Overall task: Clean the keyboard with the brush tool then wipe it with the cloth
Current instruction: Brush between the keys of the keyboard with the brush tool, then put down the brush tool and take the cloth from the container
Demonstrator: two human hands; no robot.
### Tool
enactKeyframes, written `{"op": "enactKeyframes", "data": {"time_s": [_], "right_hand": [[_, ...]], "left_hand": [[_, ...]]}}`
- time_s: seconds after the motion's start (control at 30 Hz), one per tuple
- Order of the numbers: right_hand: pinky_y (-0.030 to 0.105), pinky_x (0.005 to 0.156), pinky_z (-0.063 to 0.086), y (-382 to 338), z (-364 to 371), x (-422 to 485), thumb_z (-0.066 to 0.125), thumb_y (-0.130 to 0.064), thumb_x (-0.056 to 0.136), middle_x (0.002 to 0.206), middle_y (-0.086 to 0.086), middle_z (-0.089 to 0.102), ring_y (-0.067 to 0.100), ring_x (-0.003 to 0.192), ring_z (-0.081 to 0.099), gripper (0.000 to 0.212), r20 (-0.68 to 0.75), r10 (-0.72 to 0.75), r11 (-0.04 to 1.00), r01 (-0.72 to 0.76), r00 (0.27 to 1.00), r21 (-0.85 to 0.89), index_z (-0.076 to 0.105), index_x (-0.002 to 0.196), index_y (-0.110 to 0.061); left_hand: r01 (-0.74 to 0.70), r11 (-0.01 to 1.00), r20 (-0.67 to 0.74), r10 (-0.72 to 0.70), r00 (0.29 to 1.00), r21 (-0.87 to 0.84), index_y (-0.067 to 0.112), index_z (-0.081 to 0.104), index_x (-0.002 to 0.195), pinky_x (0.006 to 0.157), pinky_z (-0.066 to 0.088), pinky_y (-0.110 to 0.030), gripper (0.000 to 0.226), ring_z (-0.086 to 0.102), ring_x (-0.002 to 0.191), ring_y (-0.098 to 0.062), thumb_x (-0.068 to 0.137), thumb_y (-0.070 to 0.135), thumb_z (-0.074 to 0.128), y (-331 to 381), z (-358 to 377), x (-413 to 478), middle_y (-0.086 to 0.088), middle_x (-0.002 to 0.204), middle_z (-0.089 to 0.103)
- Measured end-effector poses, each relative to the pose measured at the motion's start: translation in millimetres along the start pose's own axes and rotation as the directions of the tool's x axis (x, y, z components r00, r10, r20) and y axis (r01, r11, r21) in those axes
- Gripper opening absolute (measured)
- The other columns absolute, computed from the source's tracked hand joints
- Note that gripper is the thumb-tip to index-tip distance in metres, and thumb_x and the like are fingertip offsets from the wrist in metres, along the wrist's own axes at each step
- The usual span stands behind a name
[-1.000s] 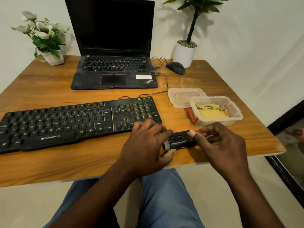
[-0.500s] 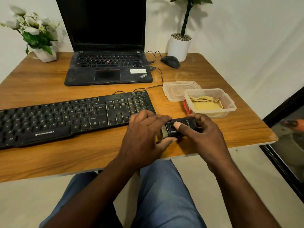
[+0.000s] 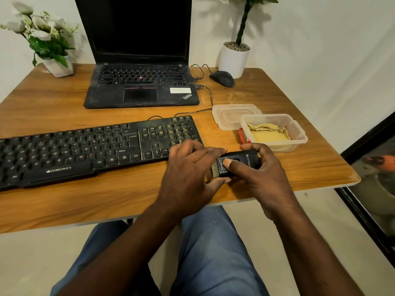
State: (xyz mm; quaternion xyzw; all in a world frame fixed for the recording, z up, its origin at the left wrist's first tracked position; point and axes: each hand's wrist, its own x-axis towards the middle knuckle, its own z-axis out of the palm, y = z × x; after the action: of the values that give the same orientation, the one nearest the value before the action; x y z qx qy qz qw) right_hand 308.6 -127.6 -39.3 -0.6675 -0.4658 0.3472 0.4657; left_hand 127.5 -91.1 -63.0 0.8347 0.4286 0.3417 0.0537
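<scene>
Brush tool [image 3: 243, 160] sits between my hands: right hand [image 3: 264, 175] wraps its body, thumb on top; left hand [image 3: 188, 169] pinches the bristles [image 3: 214, 170] end. I'd get them fully out before sweeping the keyboard [image 3: 85, 150], just left of both hands.

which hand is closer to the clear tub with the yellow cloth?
Right. The right hand grips the brush tool just in front of the tub, close to its front wall. The left hand is further left, at the bristle end, by the keyboard.

Left hand [image 3: 188, 167], right hand [image 3: 264, 176] grip brush tool [image 3: 245, 159] beside keyboard [image 3: 85, 150]; cloth [image 3: 269, 135] in tub [image 3: 300, 134].
</scene>
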Motion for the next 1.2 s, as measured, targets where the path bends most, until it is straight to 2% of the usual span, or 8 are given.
{"op": "enactKeyframes", "data": {"time_s": [0.2, 0.33, 0.53, 0.67, 0.77, 1.03, 1.2], "right_hand": [[0.026, 0.068, 0.06, 2.7, -1.7, 0.2, 0.088, -0.042, 0.077, 0.11, -0.005, 0.071, 0.014, 0.093, 0.074, 0.055, -0.003, 0.005, 0.999, -0.005, 1.0, -0.034, 0.058, 0.123, -0.035], [0.027, 0.067, 0.061, -0.2, -7.9, 3.2, 0.086, -0.041, 0.078, 0.107, -0.003, 0.073, 0.012, 0.084, 0.077, 0.054, 0.044, 0.017, 0.996, -0.013, 0.999, -0.086, 0.06, 0.125, -0.033], [0.03, 0.063, 0.062, -6.9, -20.6, 5.0, 0.079, -0.021, 0.09, 0.095, 0.01, 0.08, 0.029, 0.077, 0.078, 0.04, 0.177, 0.073, 0.992, -0.09, 0.982, 0.087, 0.063, 0.126, -0.02], [0.031, 0.059, 0.058, -2.5, -25.4, 2.9, 0.081, -0.026, 0.086, 0.095, 0.015, 0.079, 0.028, 0.07, 0.072, 0.043, 0.21, 0.087, 0.983, -0.118, 0.974, 0.139, 0.064, 0.125, -0.022], [0.029, 0.056, 0.054, 0.6, -28.7, 1.7, 0.082, -0.027, 0.083, 0.096, 0.016, 0.078, 0.025, 0.069, 0.07, 0.045, 0.215, 0.099, 0.978, -0.135, 0.972, 0.162, 0.064, 0.124, -0.021], [0.03, 0.06, 0.052, 1.8, -33.5, 2.0, 0.077, -0.04, 0.081, 0.103, 0.013, 0.079, 0.024, 0.074, 0.071, 0.049, 0.265, 0.115, 0.97, -0.165, 0.957, 0.177, 0.064, 0.125, -0.022], [0.033, 0.061, 0.054, 8.1, -41.3, 1.3, 0.073, -0.036, 0.089, 0.107, 0.007, 0.079, 0.029, 0.079, 0.076, 0.038, 0.174, 0.121, 0.976, -0.149, 0.977, 0.159, 0.066, 0.125, -0.025]], "left_hand": [[-0.034, 0.999, -0.013, 0.035, 0.999, 0.023, 0.022, 0.065, 0.133, 0.089, 0.026, -0.036, 0.067, 0.048, 0.104, -0.015, 0.077, 0.056, 0.079, 1.4, -1.6, -2.5, 0.01, 0.113, 0.073], [-0.052, 0.998, -0.009, 0.053, 0.999, 0.033, 0.02, 0.066, 0.132, 0.086, 0.026, -0.035, 0.067, 0.046, 0.101, -0.014, 0.078, 0.058, 0.077, 0.5, -1.8, -3.3, 0.008, 0.105, 0.072], [-0.043, 0.999, -0.013, 0.043, 0.999, 0.009, 0.02, 0.067, 0.131, 0.086, 0.027, -0.035, 0.066, 0.045, 0.1, -0.013, 0.078, 0.059, 0.073, -0.5, -1.7, -2.9, 0.006, 0.101, 0.072], [-0.035, 0.999, 0.0, 0.035, 0.999, -0.021, 0.023, 0.067, 0.132, 0.087, 0.029, -0.036, 0.066, 0.043, 0.101, -0.012, 0.076, 0.057, 0.078, -2.0, -0.3, -1.2, 0.009, 0.102, 0.069], [-0.06, 0.998, 0.04, 0.06, 0.997, -0.006, 0.027, 0.065, 0.132, 0.089, 0.028, -0.036, 0.066, 0.044, 0.103, -0.011, 0.077, 0.059, 0.077, -1.8, 1.3, -0.8, 0.013, 0.111, 0.069], [-0.018, 1.0, 0.058, 0.019, 0.998, -0.023, 0.029, 0.065, 0.132, 0.088, 0.037, -0.042, 0.065, 0.043, 0.106, -0.011, 0.076, 0.059, 0.077, -2.1, 1.5, -0.6, 0.011, 0.11, 0.068], [0.036, 0.999, 0.114, -0.034, 0.993, -0.013, 0.032, 0.063, 0.133, 0.087, 0.036, -0.04, 0.065, 0.04, 0.108, -0.009, 0.077, 0.063, 0.073, -1.4, 1.5, 1.6, 0.01, 0.109, 0.065]]}}
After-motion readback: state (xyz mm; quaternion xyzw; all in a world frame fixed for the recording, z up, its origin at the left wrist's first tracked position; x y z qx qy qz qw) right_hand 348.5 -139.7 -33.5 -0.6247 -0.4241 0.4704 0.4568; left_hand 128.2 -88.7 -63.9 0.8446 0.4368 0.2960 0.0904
